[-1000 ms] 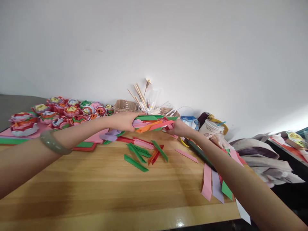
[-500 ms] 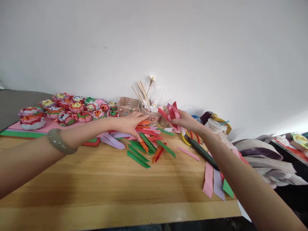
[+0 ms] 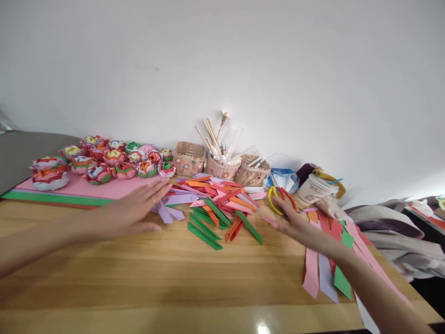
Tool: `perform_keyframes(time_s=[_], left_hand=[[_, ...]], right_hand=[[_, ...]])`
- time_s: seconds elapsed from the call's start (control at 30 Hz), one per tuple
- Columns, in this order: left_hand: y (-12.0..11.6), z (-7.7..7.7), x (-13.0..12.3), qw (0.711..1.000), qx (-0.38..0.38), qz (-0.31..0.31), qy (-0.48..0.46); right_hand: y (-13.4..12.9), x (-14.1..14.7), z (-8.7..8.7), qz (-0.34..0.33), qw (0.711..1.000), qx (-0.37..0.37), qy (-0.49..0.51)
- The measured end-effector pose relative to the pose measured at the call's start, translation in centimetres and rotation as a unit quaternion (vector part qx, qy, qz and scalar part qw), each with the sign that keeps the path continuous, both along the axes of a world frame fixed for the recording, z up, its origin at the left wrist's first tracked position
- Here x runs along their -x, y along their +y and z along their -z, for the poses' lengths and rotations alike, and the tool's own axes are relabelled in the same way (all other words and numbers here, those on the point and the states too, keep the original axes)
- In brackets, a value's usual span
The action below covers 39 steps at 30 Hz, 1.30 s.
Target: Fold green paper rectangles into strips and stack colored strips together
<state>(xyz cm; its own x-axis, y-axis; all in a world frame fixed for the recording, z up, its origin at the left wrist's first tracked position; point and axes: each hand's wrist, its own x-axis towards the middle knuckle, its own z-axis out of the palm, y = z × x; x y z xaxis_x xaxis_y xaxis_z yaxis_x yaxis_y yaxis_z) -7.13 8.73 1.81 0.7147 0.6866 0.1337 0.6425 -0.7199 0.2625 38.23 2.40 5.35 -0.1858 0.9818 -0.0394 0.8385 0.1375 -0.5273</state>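
My left hand point(image 3: 137, 208) is stretched out flat, palm down, over the front edge of the paper sheets, slightly blurred and holding nothing. Beside its fingertips lies a loose pile of folded paper strips point(image 3: 222, 192) in pink, red, orange, purple and green. Several green folded strips point(image 3: 205, 235) lie at the pile's front. To the right of the pile is my right hand point(image 3: 292, 222), fingers extended and empty, with a pink strip point(image 3: 267, 220) at its fingertips. Just behind it are scissors with yellow handles point(image 3: 273, 202) and others with red handles point(image 3: 289, 196).
Several folded paper flowers point(image 3: 116, 157) stand on pink and green sheets point(image 3: 83, 185) at left. Three decorated baskets point(image 3: 222, 169) line the wall, one full of markers and sticks. A white cup point(image 3: 314, 189) stands at right. Long paper strips point(image 3: 325, 273) lie by the right forearm.
My right hand has let go of the bunch of pink and red folded strips and moved down and right. My left hand has drawn back leftward off the pile.
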Motion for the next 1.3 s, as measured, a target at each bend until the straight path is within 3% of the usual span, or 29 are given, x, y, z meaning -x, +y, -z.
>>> perform_keyframes(time_s=[0.13, 0.27, 0.4, 0.53, 0.63, 0.73, 0.83, 0.93, 1.03, 1.13, 1.3], left_hand=[[-2.0, 3.7, -3.6, 0.998, -0.010, -0.050, -0.042], [-1.3, 5.0, -7.6, 0.994, -0.012, -0.073, -0.077], [0.5, 4.3, -10.4, 0.991, -0.004, -0.074, -0.113], [0.1, 1.8, -9.9, 0.989, 0.001, -0.064, -0.137], [-1.7, 0.1, -7.5, 0.989, -0.001, -0.037, -0.140], [-3.0, 0.1, -5.7, 0.995, -0.033, 0.025, -0.090], [-2.9, 1.5, -5.9, 0.991, -0.097, 0.041, -0.077], [-1.7, 2.5, -7.5, 0.991, -0.105, 0.047, -0.075], [-0.8, 2.0, -8.8, 0.988, -0.108, 0.049, -0.097], [-0.8, 0.7, -8.8, 0.983, -0.104, 0.049, -0.144], [0.0, -0.9, -7.9, 0.969, -0.085, -0.044, -0.230]], right_hand=[[-2.6, 2.3, 4.4, 0.019, 1.000, -0.013, -0.013], [-1.5, 6.1, 5.8, 0.013, 0.999, -0.050, -0.014], [2.1, 8.9, 5.4, -0.019, 0.994, -0.104, 0.001], [4.2, 8.2, 4.3, -0.043, 0.987, -0.157, 0.015], [2.7, 6.5, 3.5, -0.034, 0.983, -0.182, 0.013], [-0.5, 6.1, 2.8, -0.042, 0.979, -0.201, 0.001], [-3.1, 8.3, 2.3, -0.126, 0.978, -0.164, -0.006], [-3.2, 11.0, 2.1, -0.285, 0.953, -0.105, -0.013], [-1.7, 11.7, 1.9, -0.252, 0.958, -0.137, -0.008], [0.1, 10.4, 1.4, -0.208, 0.965, -0.161, 0.005], [3.8, 9.1, 0.3, -0.078, 0.972, -0.219, -0.018]])
